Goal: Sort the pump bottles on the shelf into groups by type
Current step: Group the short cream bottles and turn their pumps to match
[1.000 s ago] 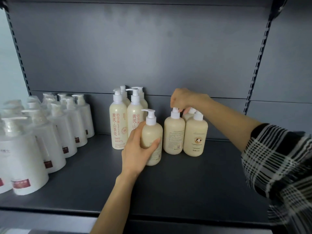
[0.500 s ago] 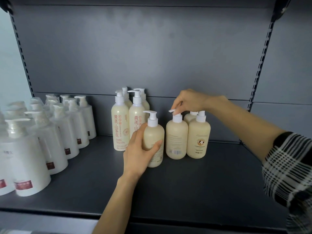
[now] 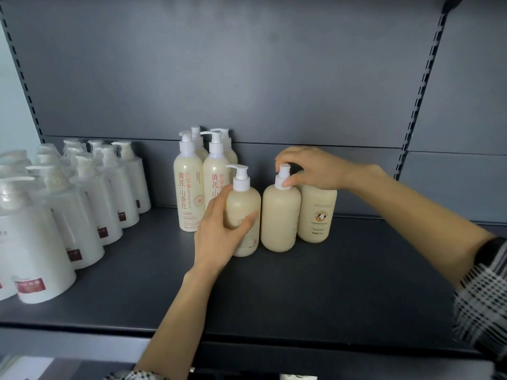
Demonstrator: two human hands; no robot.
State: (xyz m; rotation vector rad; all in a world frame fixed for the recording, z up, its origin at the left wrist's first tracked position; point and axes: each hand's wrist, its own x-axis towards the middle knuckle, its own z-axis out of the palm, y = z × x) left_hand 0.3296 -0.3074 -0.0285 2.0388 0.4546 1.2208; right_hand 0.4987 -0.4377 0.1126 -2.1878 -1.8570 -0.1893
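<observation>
On the dark grey shelf stand three kinds of pump bottle. My left hand wraps the body of a short cream bottle standing upright in front of the tall ones. My right hand pinches the white pump head of a second short cream bottle right beside it. A third short cream bottle with a round logo stands behind and to the right, touching it. Several tall cream bottles with red characters stand at the back centre.
Several white bottles with dark red labels fill the shelf's left side in rows. The shelf's back panel is close behind the bottles, with slotted uprights on the right. Bare shelf surface lies in front and to the right.
My right hand has turned the second short bottle, so its label no longer faces me and its spout now points away. My left hand has stayed on its bottle.
</observation>
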